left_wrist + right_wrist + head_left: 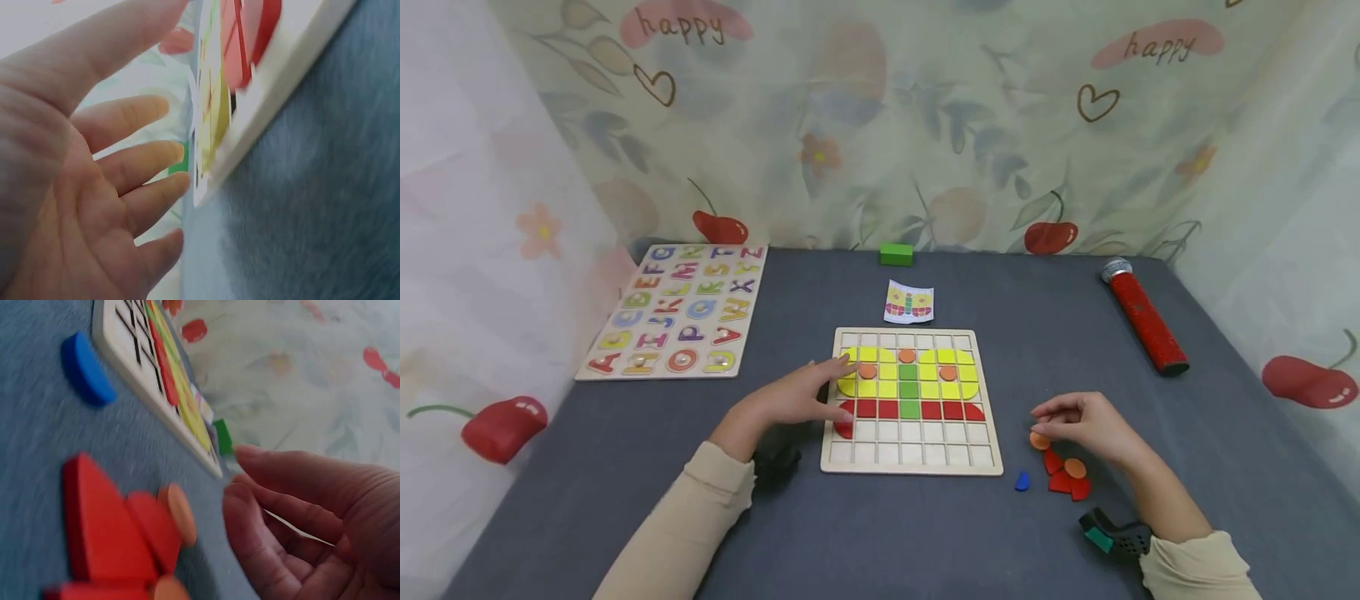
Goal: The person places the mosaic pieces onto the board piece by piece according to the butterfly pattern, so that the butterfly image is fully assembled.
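Note:
A square wooden grid board (910, 454) lies on the grey cloth, with yellow, orange, green and red tiles forming a butterfly-like pattern. Over its left side is my left hand (793, 396), fingers spread and the thumb tip right at a red rounded tile (844, 428). The left wrist view shows the same hand (94, 187) with an empty palm. To the right of the board, my right hand (1086, 423) hovers over loose red tiles (1060, 482) and an orange disc (1076, 467). Its thumb and forefinger bend toward each other with a gap between them in the right wrist view (300, 519).
Behind the board lie a small pattern card (909, 302) and a green block (896, 254). An alphabet puzzle board (673, 312) is at the back left, a red microphone (1146, 321) at the back right. A blue piece (1022, 481) sits near the board's front right corner.

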`<state>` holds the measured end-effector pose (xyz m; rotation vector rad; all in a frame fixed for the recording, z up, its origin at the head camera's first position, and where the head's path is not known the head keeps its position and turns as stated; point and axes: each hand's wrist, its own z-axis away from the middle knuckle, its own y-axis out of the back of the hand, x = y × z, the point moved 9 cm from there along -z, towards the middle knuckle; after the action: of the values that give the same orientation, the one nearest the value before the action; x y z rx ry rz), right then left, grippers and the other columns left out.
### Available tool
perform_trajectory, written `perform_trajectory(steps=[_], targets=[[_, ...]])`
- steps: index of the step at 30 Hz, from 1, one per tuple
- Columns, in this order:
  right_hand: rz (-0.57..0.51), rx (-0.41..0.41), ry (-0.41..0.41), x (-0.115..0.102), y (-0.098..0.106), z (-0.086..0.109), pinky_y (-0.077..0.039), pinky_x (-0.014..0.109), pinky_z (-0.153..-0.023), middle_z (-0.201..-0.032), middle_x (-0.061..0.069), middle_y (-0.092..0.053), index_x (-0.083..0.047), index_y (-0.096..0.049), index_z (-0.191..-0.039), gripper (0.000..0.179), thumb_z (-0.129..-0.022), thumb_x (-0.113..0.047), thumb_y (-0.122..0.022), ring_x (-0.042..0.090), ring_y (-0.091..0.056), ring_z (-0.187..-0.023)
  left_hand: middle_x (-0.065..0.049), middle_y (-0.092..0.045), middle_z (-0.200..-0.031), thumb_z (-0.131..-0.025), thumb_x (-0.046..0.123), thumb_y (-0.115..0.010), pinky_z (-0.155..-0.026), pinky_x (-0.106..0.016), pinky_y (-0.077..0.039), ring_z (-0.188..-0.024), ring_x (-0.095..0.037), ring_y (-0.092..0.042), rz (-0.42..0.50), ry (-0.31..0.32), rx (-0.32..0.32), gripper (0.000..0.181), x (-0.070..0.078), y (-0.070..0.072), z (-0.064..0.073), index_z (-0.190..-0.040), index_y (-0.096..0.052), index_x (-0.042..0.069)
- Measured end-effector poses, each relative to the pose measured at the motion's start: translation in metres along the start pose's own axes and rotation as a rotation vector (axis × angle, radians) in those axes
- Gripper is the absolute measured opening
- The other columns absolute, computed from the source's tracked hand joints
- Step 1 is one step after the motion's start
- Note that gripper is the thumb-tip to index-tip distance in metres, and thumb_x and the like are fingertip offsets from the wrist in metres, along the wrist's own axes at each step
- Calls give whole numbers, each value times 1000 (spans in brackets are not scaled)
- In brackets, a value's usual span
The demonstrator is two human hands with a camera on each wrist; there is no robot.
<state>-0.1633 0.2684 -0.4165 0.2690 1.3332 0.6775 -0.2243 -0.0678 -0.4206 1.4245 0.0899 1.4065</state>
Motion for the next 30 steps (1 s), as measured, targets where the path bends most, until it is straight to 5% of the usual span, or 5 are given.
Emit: perform_trajectory(steps=[7,16,30], targets=[[90,-46,-14,17,-5,-2,-47,22,-58,-75,3,-64,4,-65,-108,37,-81,-19,-72,7,-53,-64,-3,-15,-158,-70,44,-78,-112,-60,4,-145,-33,2,-68,-35,-31,89,-14,0,-9,-145,-34,25],[68,-119,16,14,-10,-1,-47,23,-54,-73,4,-59,4,-61,-98,28,-81,-16,-72,8,-51,-60,0,-15,-157,-69,43,-79,-113,-58,9,-146,-31,4,-43,-26,-38,92,-16,-4,-11,-146,-32,26],[-55,-204,71,-29,-38,-36,-57,29,-67,-87,12,-65,4,-60,-99,28,-85,-19,-68,15,-63,-71,1,-16,-157,-69,43,-79,-113,-57,9,-146,-30,5,-23,-12,-36,93,-19,-4,-11,-147,-30,25]])
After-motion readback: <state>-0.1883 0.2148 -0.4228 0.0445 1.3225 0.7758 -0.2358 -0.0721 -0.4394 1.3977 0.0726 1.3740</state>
